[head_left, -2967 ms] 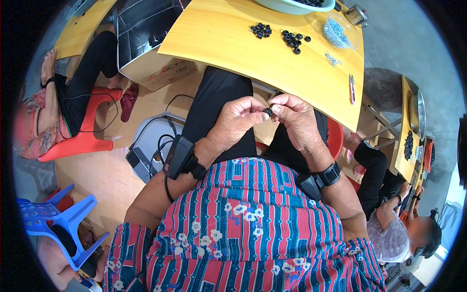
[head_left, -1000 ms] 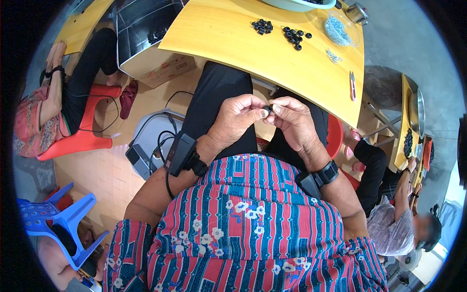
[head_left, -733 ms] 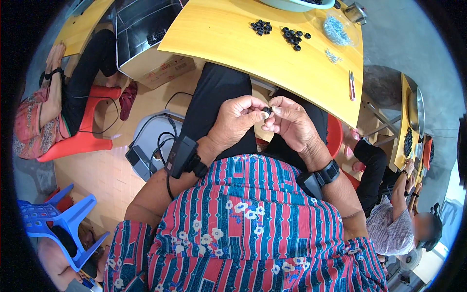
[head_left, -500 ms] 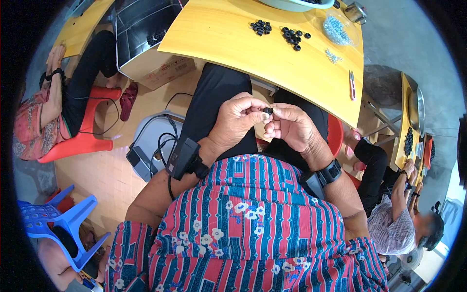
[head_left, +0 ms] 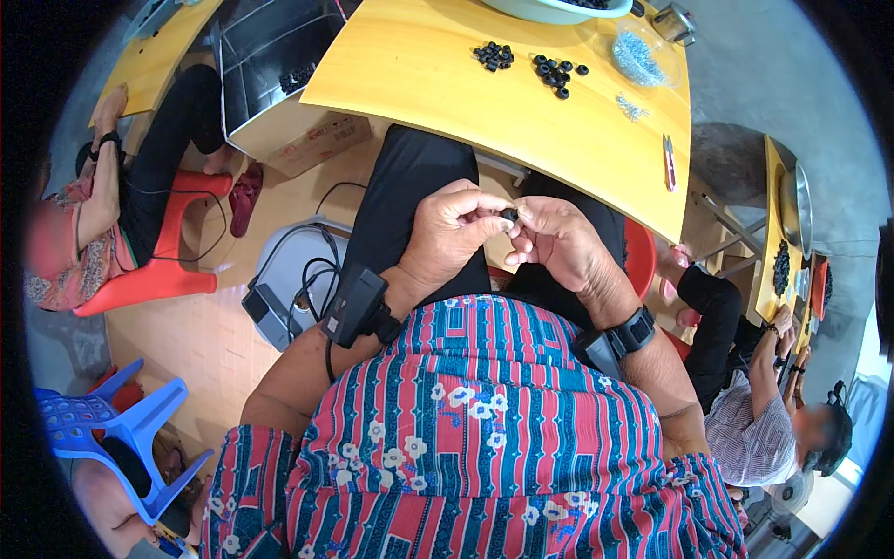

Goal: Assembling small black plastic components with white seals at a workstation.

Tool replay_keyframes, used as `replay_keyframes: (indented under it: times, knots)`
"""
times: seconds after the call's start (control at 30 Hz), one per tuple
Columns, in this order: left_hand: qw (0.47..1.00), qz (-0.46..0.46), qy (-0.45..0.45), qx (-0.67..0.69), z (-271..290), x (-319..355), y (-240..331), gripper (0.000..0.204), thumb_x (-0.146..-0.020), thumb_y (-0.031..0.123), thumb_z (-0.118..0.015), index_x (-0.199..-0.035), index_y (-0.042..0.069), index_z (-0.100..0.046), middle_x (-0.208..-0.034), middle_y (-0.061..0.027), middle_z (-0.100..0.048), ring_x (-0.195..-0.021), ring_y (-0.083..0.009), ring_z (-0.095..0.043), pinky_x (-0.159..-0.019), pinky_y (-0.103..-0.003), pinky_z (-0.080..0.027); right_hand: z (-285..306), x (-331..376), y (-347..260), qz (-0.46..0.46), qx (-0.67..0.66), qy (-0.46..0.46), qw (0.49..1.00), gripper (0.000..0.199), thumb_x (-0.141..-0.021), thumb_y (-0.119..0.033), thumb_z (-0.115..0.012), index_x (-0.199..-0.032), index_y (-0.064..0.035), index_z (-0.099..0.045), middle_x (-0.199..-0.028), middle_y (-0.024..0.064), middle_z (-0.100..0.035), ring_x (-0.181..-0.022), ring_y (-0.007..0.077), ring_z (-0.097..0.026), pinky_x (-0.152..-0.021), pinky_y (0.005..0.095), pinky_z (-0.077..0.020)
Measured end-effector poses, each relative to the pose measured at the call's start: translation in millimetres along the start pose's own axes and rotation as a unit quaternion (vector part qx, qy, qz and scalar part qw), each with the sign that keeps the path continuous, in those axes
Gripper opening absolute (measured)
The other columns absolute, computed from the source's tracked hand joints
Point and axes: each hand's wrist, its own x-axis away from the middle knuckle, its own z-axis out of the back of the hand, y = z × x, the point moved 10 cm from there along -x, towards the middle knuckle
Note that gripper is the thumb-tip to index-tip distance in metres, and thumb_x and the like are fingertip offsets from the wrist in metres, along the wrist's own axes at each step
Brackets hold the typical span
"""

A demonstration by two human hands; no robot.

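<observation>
Above my lap, both hands meet at a small round black part (head_left: 509, 214). My left hand (head_left: 447, 238) pinches it between thumb and forefinger. From the other side my right hand (head_left: 565, 244) closes its thumb and fingertips against the same part; whether a finer piece is between them is too small to tell. On the yellow table (head_left: 419, 88) ahead lie a cluster of small black parts (head_left: 494, 56) and a second cluster of rounder black parts (head_left: 556, 73). Tiny silvery pieces (head_left: 631, 108) lie in a loose pile. Red-handled snips (head_left: 670, 165) rest near the right edge.
A clear bowl (head_left: 672, 73) of bluish-silvery pieces, a metal cup (head_left: 676, 22) and a pale green basin (head_left: 559, 9) stand at the table's back. Left of it is a carton (head_left: 307, 149). A blue stool (head_left: 154, 419) stands lower left; people sit on both sides.
Both hands keep hold of the black part with barely any movement. The table has shifted slightly left and up in view. The person at left has leaned a little.
</observation>
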Motion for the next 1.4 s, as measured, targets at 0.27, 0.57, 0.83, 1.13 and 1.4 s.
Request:
replay_keyframes:
  times: [0.27, 0.57, 0.83, 1.13, 1.4]
  knots:
    - [0.998, 0.043, -0.015, 0.034, -4, 0, -17, 0.026, -0.079, -0.002, -0.065, -0.105, -0.001, -0.062, -0.084, -0.0014, -0.056, -0.079, -0.0079, -0.056, -0.073, -0.021, -0.047, -12, 3, -14, 0.066, 0.119, 0.021, 0.990, 0.019, -0.094, -0.016, -0.047, -0.101, 0.0008, -0.053, -0.083, 0.0035, -0.054, -0.073, 0.0115, -0.054, -0.071, 0.0270, -0.0491]
    - [0.959, 0.109, -0.093, 0.244, -24, 2, -21, 0.051, -0.083, 0.001, -0.063, -0.129, -0.007, -0.043, -0.098, -0.0023, -0.054, -0.088, -0.0072, -0.051, -0.083, -0.022, -0.045, -24, 13, -43, 0.214, 0.371, 0.041, 0.903, 0.014, -0.089, -0.005, -0.050, -0.103, -0.0014, -0.049, -0.087, 0.0075, -0.055, -0.073, 0.0137, -0.055, -0.068, 0.0280, -0.0485]
    - [0.965, 0.113, -0.110, 0.210, -24, 3, -25, 0.052, -0.084, 0.003, -0.063, -0.130, -0.008, -0.041, -0.118, -0.0100, -0.054, -0.106, -0.0132, -0.053, -0.093, -0.027, -0.043, -32, 19, -52, 0.282, 0.476, 0.057, 0.831, 0.021, -0.082, -0.002, -0.056, -0.101, -0.0030, -0.047, -0.089, 0.0148, -0.055, -0.083, 0.0297, -0.056, -0.075, 0.0367, -0.0464]
    - [0.990, 0.030, -0.066, 0.122, -16, -1, -15, 0.043, -0.083, 0.019, -0.068, -0.116, -0.004, -0.055, -0.081, 0.0006, -0.055, -0.074, -0.0036, -0.052, -0.065, -0.018, -0.045, -38, 22, -54, 0.298, 0.519, 0.056, 0.799, 0.018, -0.083, -0.005, -0.056, -0.098, -0.0043, -0.047, -0.090, 0.0155, -0.055, -0.085, 0.0333, -0.056, -0.075, 0.0394, -0.0460]
    - [0.983, 0.111, -0.103, 0.102, -19, 1, -18, 0.045, -0.085, 0.006, -0.063, -0.124, -0.008, -0.046, -0.111, -0.0101, -0.058, -0.100, -0.0127, -0.056, -0.088, -0.026, -0.047, -30, 16, -47, 0.261, 0.384, 0.050, 0.884, 0.015, -0.083, 0.002, -0.051, -0.098, -0.0007, -0.049, -0.084, 0.0132, -0.055, -0.072, 0.0207, -0.060, -0.068, 0.0319, -0.0498]
